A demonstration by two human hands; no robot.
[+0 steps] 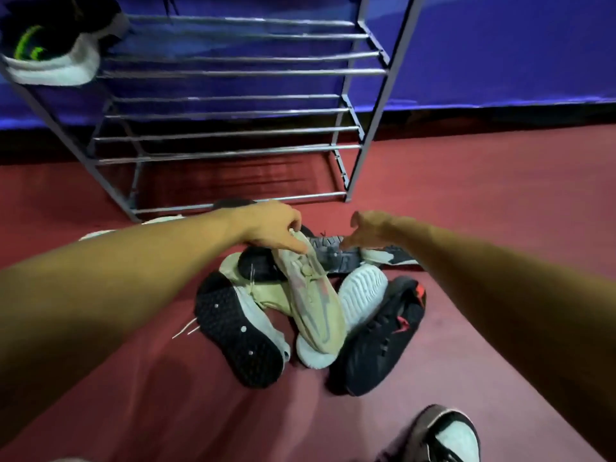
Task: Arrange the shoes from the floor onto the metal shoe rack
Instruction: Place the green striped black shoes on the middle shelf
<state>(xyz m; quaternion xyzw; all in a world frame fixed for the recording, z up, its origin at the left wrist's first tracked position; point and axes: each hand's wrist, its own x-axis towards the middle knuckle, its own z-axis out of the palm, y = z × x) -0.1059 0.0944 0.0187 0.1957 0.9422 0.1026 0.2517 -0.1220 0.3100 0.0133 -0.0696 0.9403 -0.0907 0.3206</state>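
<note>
Red floor (pixel 500 201), blue wall (pixel 500 45) behind. Metal rack (pixel 233 72): one black-green shoe (pixel 50 58) shelved. Pile (pixel 240 331) (tangled, count unclear) below. Left hand (pixel 270 228) pinches beige shoe (pixel 313 295); right hand (pixel 370 230) loosely curled, holding nothing.

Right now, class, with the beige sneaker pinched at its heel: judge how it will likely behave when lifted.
The beige sneaker probably feels light: the left hand holds its heel by a fingertip pinch alone. Held only there, it will likely hang toe-down and swing. Its thick sole suggests it keeps its shape.
</note>
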